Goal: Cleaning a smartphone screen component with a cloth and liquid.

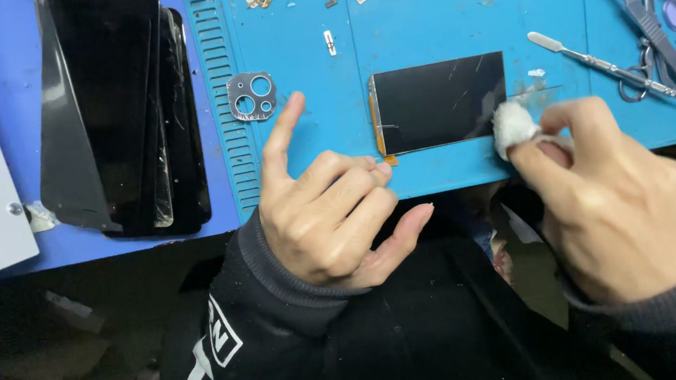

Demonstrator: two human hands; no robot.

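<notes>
While right hand (628, 197) pinches the cotton wad (514, 127) at the display panel (438, 104) edge, left hand (327, 207), half-curled and empty, steadies its corner; light, even strokes seem wisest.

Dark rect. screen panel (439, 102) mid blue mat; black screens stack (115, 112) at left.
</notes>
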